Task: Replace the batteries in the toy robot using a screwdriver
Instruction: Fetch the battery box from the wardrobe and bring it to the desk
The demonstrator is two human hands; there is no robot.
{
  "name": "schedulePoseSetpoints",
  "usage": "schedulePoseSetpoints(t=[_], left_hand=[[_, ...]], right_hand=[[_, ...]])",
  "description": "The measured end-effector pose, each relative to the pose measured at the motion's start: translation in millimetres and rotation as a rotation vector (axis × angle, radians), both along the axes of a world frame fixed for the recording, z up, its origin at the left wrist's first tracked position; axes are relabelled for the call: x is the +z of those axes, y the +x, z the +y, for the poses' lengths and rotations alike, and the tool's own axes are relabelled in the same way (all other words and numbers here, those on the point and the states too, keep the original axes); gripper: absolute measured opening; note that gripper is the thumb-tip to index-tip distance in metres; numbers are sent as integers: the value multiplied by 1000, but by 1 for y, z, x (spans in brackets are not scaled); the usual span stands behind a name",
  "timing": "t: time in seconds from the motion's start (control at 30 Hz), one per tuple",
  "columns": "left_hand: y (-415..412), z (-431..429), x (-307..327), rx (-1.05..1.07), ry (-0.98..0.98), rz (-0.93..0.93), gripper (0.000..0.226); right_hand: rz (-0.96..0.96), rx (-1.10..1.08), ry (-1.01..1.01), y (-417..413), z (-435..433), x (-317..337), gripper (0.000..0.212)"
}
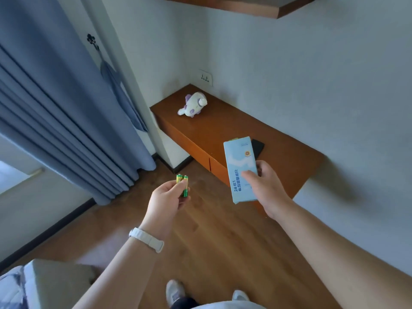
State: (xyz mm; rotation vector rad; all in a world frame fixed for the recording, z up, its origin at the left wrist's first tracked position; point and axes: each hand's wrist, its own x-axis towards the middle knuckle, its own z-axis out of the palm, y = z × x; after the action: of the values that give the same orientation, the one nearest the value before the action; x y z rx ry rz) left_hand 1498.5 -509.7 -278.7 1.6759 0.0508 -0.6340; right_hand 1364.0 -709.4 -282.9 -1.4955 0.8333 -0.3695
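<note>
My left hand (167, 201) pinches two green and yellow batteries (183, 185) upright in front of me, above the wooden floor. My right hand (264, 188) grips a flat light blue box (239, 166) with printed text, held over the near edge of a brown wooden desk (278, 157). A white and purple plush toy (194, 104) lies on the desk's far left end, well beyond both hands. No screwdriver is visible outside the box.
A black flat object (258, 147) lies on the desk behind the box. Blue curtains (55, 119) hang at the left. A wall socket (206, 77) sits above the desk corner, a wooden shelf (245, 5) overhead. My shoes (176, 292) stand on the floor below.
</note>
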Motion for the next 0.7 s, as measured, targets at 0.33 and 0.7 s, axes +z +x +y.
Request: schedulePoseSetpoints(t=[0.33, 0.7], left_hand=[[171, -69, -34, -297, 71, 38, 11], [269, -147, -57, -693, 128, 118, 18]], right_hand=[[112, -286, 5, 125, -17, -18, 15], [249, -621, -30, 164, -27, -35, 15]])
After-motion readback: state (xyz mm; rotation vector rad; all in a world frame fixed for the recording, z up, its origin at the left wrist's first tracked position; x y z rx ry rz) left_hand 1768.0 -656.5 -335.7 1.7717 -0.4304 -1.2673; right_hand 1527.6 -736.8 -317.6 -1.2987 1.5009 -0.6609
